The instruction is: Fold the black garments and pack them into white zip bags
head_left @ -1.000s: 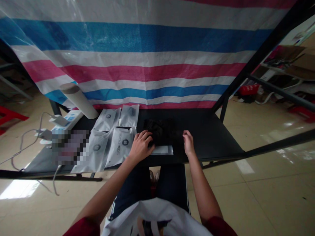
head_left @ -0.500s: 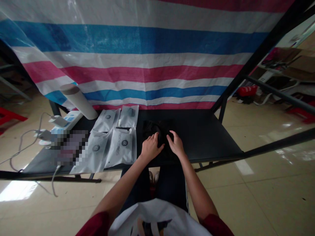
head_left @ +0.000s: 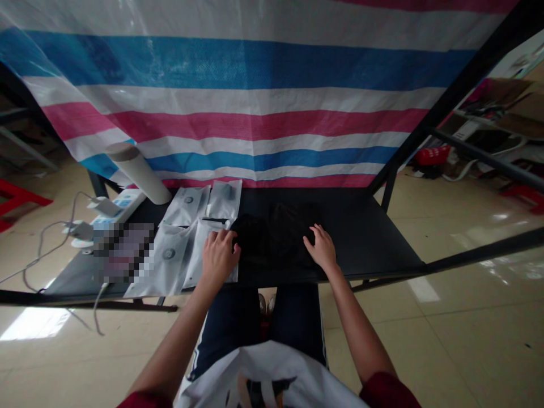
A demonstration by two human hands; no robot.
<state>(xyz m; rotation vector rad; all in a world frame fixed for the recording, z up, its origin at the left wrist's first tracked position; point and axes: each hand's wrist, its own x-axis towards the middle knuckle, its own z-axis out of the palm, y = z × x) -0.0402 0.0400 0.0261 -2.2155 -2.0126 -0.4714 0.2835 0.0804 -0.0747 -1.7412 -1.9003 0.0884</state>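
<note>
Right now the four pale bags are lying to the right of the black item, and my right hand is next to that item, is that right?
Not quite: the four pale bags are lying to the left of the black item, as the head view shows. Your right hand is next to that item, as you say.

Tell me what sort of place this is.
Likely a workroom or small workshop: a long black table holds rectangular, frosted-white plastic pouches, a blue, white and pink striped plastic sheet hangs behind it, and shiny beige floor tiles lie below.
</note>
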